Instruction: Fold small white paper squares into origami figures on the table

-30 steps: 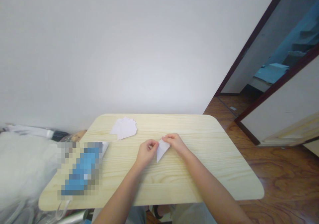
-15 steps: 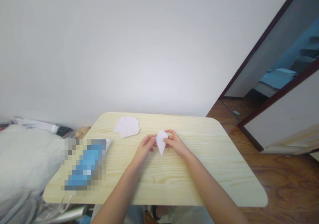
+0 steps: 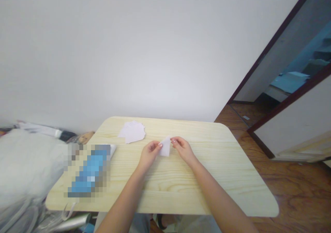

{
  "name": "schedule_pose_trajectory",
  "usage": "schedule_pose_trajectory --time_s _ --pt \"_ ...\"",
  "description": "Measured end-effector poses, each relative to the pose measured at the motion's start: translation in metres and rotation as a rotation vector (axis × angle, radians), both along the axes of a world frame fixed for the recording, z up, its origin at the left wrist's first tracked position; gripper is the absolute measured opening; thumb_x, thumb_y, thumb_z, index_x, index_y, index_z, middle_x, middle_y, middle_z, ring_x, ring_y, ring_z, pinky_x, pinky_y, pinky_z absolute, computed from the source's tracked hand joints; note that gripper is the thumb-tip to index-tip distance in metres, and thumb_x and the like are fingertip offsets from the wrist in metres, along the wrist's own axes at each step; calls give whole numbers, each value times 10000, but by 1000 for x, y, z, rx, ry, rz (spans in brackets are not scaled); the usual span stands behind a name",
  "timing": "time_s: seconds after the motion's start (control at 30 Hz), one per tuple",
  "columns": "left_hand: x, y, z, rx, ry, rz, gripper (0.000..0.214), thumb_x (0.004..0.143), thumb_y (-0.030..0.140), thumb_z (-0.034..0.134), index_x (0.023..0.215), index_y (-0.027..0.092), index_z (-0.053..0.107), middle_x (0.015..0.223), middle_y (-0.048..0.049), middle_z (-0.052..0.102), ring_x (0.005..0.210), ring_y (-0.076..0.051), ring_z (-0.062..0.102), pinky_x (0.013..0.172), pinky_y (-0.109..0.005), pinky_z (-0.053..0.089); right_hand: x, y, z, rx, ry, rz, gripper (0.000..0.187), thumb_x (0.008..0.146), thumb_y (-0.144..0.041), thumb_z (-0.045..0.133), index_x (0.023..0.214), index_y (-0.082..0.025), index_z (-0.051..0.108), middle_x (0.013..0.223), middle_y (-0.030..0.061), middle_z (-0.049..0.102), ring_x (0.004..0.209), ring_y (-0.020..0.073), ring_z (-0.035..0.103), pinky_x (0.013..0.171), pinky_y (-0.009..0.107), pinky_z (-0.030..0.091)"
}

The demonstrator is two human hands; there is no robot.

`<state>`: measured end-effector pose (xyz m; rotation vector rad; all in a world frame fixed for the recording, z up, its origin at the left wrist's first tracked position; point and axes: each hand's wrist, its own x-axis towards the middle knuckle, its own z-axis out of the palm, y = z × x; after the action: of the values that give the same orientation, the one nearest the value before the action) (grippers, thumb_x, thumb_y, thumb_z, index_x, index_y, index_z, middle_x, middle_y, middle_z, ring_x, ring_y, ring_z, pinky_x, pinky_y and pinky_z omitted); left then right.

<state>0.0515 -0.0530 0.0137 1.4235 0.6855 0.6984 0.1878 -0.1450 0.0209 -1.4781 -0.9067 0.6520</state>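
A small folded piece of white paper [image 3: 165, 149] is held between my two hands above the middle of the table. My left hand [image 3: 151, 152] pinches its left side, thumb on top. At the upper right corner of the paper, the thumb and fingertips of my right hand [image 3: 183, 149] are closed together on the edge. Beyond my left hand, a pile of white paper pieces [image 3: 133, 132] with uneven edges lies on the table.
The pale wood-grain table [image 3: 207, 191] stands against a white wall. A blurred-out blue object [image 3: 90, 171] lies at its left side. White bedding [image 3: 26, 164] is left of the table. A doorway with a dark frame opens at the right, above brown wooden flooring [image 3: 297, 191].
The paper has turned from a pointed kite shape, tip toward me, to a four-sided shape with a straight lower edge. My right hand has shifted to its upper right corner.
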Motion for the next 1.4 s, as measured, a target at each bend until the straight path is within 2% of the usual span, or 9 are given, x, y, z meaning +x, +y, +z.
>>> schedule_pose_trajectory --time_s 0.1,0.23,0.53,0.77,0.87,1.07,1.17,1.23,1.4 --pt "1 -2 2 -46 -6 -2 300 615 413 648 711 135 587 607 4 598 552 -110 516 529 -209 388 -4 0 1 50 -149 -76 204 696 -354 603 791 -174 586 740 30 601 703 148 552 688 280 444" --pt "1 -4 7 -72 -7 11 330 582 432 665 708 135 599 604 -3 617 540 -117 530 520 -215 396 -8 -1 2 49 -188 -156 215 661 -316 637 793 -178 540 685 7 575 642 138 545 623 263 445" --pt "1 -6 7 -80 -4 -1 311 587 413 675 684 128 600 554 15 583 479 -86 486 460 -194 369 -9 -1 6 64 -273 -140 167 647 -292 649 714 -171 556 678 -1 552 589 118 495 592 247 417" --pt "1 -6 7 -243 -18 -49 413 557 367 708 870 115 613 695 -33 646 593 -119 564 543 -221 440 -9 -5 12 11 -421 -174 71 678 -246 603 658 -184 574 624 -4 566 576 125 508 599 253 412" --pt "1 -5 4 -228 -16 -14 388 551 366 707 828 109 616 700 -44 657 579 -121 570 531 -220 437 -10 -5 15 40 -496 -148 67 678 -247 608 688 -188 576 666 4 575 589 125 503 612 257 412" --pt "3 -3 -6 -67 0 66 366 586 390 680 830 123 627 790 -81 677 668 -167 613 584 -257 469 -13 -5 16 38 -549 -127 134 694 -312 619 645 -192 584 656 15 577 606 135 511 611 260 411" --pt "3 -3 -10 -21 5 113 368 598 387 674 850 124 626 774 -80 677 673 -170 617 607 -269 478 -13 -4 15 15 -565 -94 95 716 -287 599 734 -197 624 648 11 593 593 136 524 610 260 409" --pt "3 -4 -10 -27 -5 113 358 594 380 679 837 122 625 766 -79 677 667 -168 616 603 -266 480 -13 -4 14 13 -597 -43 100 723 -272 594 777 -202 640 657 14 593 602 141 525 603 260 408" --pt "4 -5 -3 -168 -38 37 389 552 387 709 821 118 626 783 -74 684 664 -163 621 613 -276 496 -13 -2 11 16 -601 17 124 760 -231 547 692 -198 646 747 45 611 713 159 556 641 264 425"
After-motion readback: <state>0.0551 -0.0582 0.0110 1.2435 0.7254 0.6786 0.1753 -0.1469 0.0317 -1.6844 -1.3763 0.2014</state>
